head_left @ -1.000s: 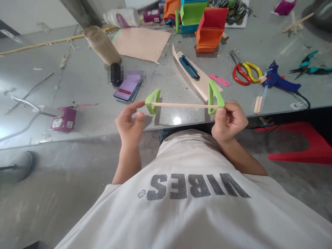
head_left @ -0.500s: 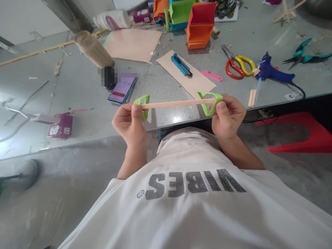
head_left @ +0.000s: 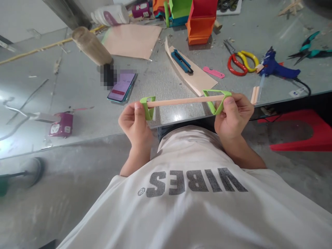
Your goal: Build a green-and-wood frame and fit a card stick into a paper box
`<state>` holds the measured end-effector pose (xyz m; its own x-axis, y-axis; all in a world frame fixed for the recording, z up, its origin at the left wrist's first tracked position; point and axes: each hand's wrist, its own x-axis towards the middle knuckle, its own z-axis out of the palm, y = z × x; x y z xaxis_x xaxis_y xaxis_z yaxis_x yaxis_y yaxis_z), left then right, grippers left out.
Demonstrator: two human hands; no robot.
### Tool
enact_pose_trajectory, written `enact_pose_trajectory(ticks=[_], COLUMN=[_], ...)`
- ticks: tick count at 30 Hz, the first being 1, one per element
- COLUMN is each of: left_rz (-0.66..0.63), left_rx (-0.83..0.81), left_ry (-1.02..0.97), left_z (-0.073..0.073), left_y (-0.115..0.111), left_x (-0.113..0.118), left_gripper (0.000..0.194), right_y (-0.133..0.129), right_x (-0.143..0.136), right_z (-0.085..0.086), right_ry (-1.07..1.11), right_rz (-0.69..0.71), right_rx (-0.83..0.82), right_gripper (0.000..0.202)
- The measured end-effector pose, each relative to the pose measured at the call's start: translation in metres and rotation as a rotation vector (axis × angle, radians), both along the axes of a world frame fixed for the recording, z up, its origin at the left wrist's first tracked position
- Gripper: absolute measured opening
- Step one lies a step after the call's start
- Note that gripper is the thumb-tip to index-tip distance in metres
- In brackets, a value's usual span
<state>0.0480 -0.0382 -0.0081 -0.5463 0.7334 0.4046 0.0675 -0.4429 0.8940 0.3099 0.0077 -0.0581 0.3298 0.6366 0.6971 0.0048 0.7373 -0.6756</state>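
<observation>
A thin pale wooden strip (head_left: 181,101) stretches level between my two hands, over the table's front edge. One green angular frame (head_left: 148,108) sits at its left end, pinched between the thumb and fingers of my left hand (head_left: 137,121). Around the right end is another green frame (head_left: 215,103), which my right hand (head_left: 232,116) grips at its outer corner. Beyond the strip, a blue cutter (head_left: 182,61) lies on a pale sheet (head_left: 198,74) whose left edge curls up. A pink cutter (head_left: 213,72) rests beside that sheet.
Scissors (head_left: 237,64), a blue glue gun (head_left: 280,67) and pliers (head_left: 306,52) lie at the right. A phone (head_left: 121,88) and a bottle (head_left: 92,46) are at the left, with folded orange paper (head_left: 201,27) at the back. A red stool (head_left: 303,131) stands below right.
Both hands have shifted slightly right with the strip and green frames. The pale sheet's left edge now curls upward. The surroundings have shifted a little in view.
</observation>
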Motion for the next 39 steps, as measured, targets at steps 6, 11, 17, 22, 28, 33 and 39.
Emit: enact_pose_trajectory(ticks=[6,11,17,22,28,33,39], left_rz=[0.048,0.213,0.138,-0.284,-0.398,-0.439,-0.393], left_rx=[0.104,0.222,0.459,0.201,0.096,0.077,0.098], left_ry=[-0.004,0.184,0.892,1.009,0.891,0.946,0.986], left_z=[-0.001,0.002,0.024,0.046,0.066,0.071,0.059], left_y=[0.003,0.008,-0.010,-0.027,-0.031,-0.032,-0.029], left_x=[-0.006,-0.003,0.022,0.045,0.047,0.043,0.043], left_gripper=[0.060,0.055,0.012,0.023,0.013,0.014,0.010], right_y=[-0.012,-0.018,-0.034,-0.039,-0.033,-0.033,-0.032], right_x=[-0.014,-0.021,-0.027,-0.025,-0.019,-0.018,-0.018], right_z=[0.020,0.030,0.032,0.032,0.037,0.038,0.031], right_ry=[0.100,0.063,-0.160,-0.329,-0.414,-0.417,-0.486], right_rz=[0.070,0.017,-0.192,-0.237,-0.192,-0.121,-0.229], right_rx=[0.000,0.048,0.156,0.268,0.451,0.475,0.437], right_gripper=[0.026,0.028,0.022,0.019,0.009,0.009,0.024])
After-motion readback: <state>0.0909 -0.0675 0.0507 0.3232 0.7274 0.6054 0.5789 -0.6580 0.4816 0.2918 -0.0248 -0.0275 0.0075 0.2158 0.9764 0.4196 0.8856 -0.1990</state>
